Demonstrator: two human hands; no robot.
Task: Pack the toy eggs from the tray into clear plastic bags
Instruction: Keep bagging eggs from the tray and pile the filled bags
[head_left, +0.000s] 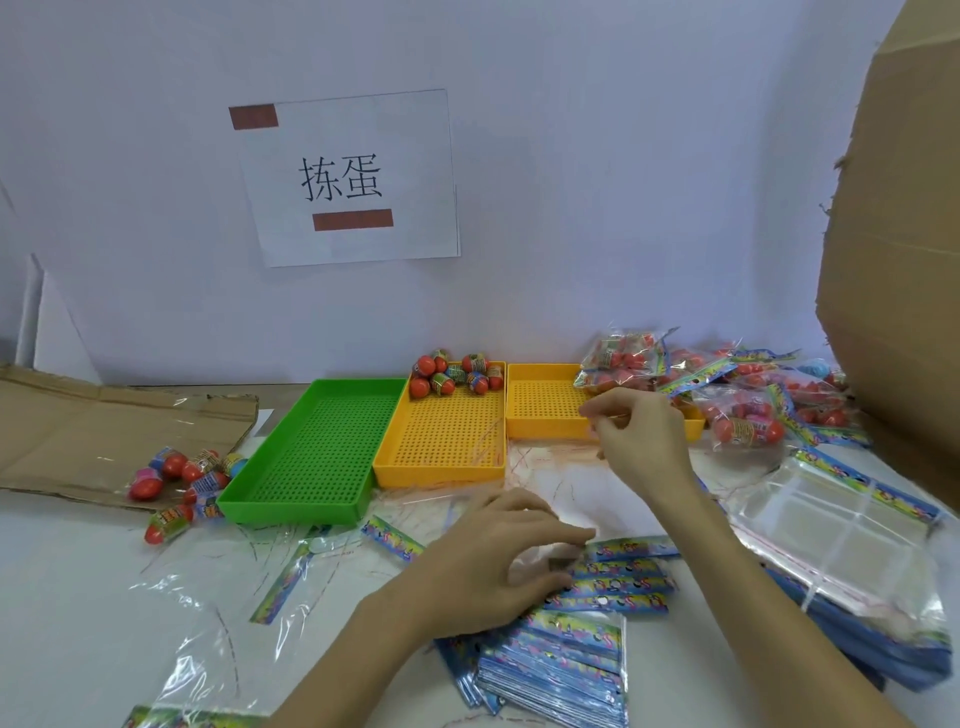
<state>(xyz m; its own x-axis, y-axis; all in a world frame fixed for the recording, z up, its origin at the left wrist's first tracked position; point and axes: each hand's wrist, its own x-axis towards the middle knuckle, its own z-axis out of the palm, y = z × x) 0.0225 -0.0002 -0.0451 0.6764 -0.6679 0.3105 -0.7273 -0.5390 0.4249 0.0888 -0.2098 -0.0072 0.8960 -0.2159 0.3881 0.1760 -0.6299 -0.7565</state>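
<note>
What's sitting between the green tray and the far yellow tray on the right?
In the head view, a second yellow tray fills that stretch, between the green tray and the far yellow tray. A cluster of toy eggs sits at its back end.

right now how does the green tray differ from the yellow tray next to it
The green tray holds nothing that shows, while the middle yellow tray has a cluster of toy eggs piled at its far end. The green tray sits angled, its near end swung left; the yellow tray lies straighter to the wall. They differ in colour. Both are shallow, rectangular, with perforated floors, and they touch side by side.
</note>
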